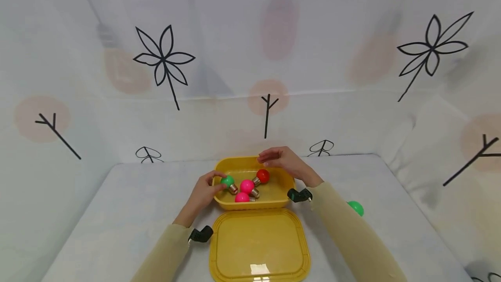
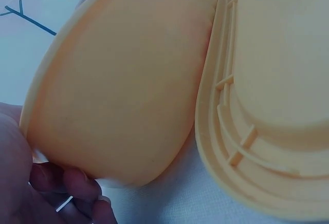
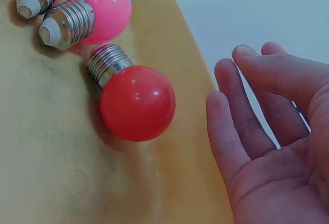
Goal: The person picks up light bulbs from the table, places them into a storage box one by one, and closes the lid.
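In the head view my left hand (image 1: 203, 191) reaches over the left end of a yellow plastic container (image 1: 279, 180). Its thumb and a finger pinch a green light bulb (image 1: 227, 181) with a metal screw base. Curled fingers (image 2: 79, 183) show below the container's outer wall in the left wrist view, where the bulb is hidden. Two pink bulbs (image 1: 247, 186) and a red bulb (image 3: 138, 103) lie on the container's floor. At the far right rim, my right hand (image 1: 285, 161) holds nothing, its fingers slightly bent and apart, the red bulb nearest to it.
A yellow lid (image 1: 260, 243) lies flat on the white-covered table (image 1: 129, 212), directly in front of the container. Another green bulb (image 1: 355, 207) rests on the table to the right, partly hidden by the right sleeve (image 1: 344, 221). A patterned white cloth (image 1: 219, 55) hangs behind.
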Demonstrator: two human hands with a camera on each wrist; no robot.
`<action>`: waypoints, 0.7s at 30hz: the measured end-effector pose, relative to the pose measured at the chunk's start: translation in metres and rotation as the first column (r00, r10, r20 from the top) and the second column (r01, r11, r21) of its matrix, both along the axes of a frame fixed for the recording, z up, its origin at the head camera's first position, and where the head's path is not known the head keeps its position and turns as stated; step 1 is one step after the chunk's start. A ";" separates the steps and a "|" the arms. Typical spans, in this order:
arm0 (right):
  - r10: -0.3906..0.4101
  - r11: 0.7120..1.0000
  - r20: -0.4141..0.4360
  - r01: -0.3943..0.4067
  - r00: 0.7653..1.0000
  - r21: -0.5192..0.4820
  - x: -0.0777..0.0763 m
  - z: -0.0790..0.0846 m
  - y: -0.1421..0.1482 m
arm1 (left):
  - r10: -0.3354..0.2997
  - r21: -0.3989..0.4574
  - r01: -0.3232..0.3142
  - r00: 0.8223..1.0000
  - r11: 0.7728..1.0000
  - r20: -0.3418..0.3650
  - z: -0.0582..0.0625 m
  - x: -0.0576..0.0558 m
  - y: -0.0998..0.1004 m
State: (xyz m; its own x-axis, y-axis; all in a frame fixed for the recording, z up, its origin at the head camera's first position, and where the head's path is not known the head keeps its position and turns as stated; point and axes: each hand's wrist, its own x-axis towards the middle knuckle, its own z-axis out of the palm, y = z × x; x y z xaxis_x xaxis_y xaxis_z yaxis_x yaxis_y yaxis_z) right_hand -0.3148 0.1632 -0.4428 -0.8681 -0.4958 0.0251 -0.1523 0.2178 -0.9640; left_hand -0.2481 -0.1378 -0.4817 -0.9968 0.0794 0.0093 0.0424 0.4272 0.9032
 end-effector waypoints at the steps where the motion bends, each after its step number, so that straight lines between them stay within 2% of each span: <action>1: 0.000 1.000 0.000 0.000 1.000 0.001 0.000 0.000 0.000 | 0.000 -0.004 0.000 1.000 1.000 0.000 0.000 0.000 0.000; 11: 0.003 1.000 0.001 -0.003 1.000 -0.015 0.004 0.003 -0.001 | -0.005 0.005 0.005 1.000 1.000 0.004 -0.002 0.000 0.000; 21: 0.001 1.000 -0.039 0.000 0.999 0.026 0.007 0.005 0.004 | -0.003 0.014 0.003 1.000 1.000 0.000 -0.004 -0.001 -0.001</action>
State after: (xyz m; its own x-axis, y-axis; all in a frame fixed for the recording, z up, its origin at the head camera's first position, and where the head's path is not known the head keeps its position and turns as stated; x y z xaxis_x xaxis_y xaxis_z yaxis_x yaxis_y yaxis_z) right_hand -0.3074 0.1675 -0.4379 -0.8662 -0.4975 0.0462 -0.1898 0.2422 -0.9515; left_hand -0.2492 -0.1384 -0.4854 -0.9966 0.0823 0.0107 0.0439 0.4146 0.9089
